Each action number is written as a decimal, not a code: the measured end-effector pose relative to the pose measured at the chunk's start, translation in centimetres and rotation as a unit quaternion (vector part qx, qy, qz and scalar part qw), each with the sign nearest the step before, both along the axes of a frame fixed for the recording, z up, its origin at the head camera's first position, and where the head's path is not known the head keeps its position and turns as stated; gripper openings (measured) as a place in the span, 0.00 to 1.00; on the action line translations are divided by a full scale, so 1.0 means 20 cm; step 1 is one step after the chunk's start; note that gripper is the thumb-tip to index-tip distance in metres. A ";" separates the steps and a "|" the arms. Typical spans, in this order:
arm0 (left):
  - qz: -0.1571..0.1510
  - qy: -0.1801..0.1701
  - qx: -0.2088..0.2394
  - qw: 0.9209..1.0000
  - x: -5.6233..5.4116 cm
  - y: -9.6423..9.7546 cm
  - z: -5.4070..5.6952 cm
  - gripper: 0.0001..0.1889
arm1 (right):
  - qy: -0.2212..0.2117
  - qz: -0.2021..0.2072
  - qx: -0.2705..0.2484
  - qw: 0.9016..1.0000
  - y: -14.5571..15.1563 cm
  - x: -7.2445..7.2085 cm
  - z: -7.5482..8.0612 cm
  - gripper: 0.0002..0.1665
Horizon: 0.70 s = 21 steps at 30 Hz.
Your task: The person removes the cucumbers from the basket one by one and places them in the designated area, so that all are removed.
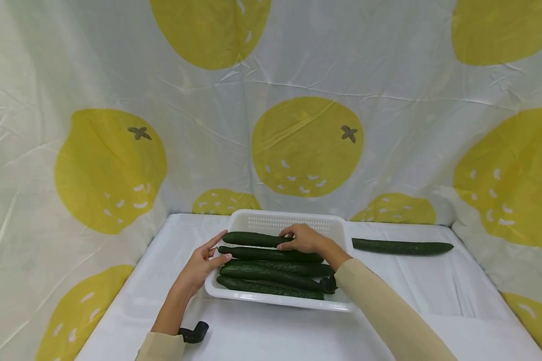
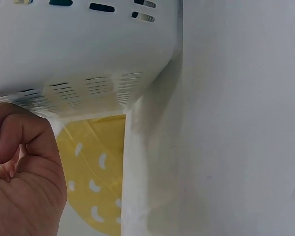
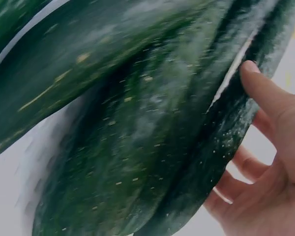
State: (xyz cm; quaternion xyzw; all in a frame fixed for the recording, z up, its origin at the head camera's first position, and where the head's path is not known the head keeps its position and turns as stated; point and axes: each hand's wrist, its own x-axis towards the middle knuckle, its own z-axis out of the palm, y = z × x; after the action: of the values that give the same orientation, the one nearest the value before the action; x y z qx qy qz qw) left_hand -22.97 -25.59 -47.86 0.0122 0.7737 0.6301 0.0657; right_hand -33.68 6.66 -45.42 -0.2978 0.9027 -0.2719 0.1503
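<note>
A white plastic basket [image 1: 280, 300] with slotted walls holds several dark green cucumbers lying side by side. My right hand [image 1: 303, 238] reaches into it and grips the right part of the rearmost cucumber [image 1: 253, 239]. In the right wrist view, the thumb lies on top of it and the other fingers sit around its far side. My left hand [image 1: 200, 263] is at the basket's left rim, its index fingertip at the left end of that same cucumber. The left thumb tip is over the left end of a thinner cucumber [image 1: 266, 253] just in front.
One more cucumber [image 1: 402, 246] lies on the white cloth to the right of the basket. A black angled device [image 1: 195, 332] is at the left wrist. Behind the table hangs a curtain [image 1: 397, 145] printed with yellow lemons.
</note>
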 end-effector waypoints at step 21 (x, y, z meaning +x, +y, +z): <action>-0.004 0.010 -0.030 0.999 -0.01 -0.02 -0.02 0.41 | 0.039 -0.010 -0.076 0.996 0.07 0.08 0.10 0.27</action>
State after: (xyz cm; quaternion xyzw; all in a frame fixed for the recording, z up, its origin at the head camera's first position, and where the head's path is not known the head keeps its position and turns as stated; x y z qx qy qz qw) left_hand -23.23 -25.90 -48.22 0.0202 0.7930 0.6058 0.0606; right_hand -32.16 7.98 -43.33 -0.3100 0.8873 -0.3296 0.0897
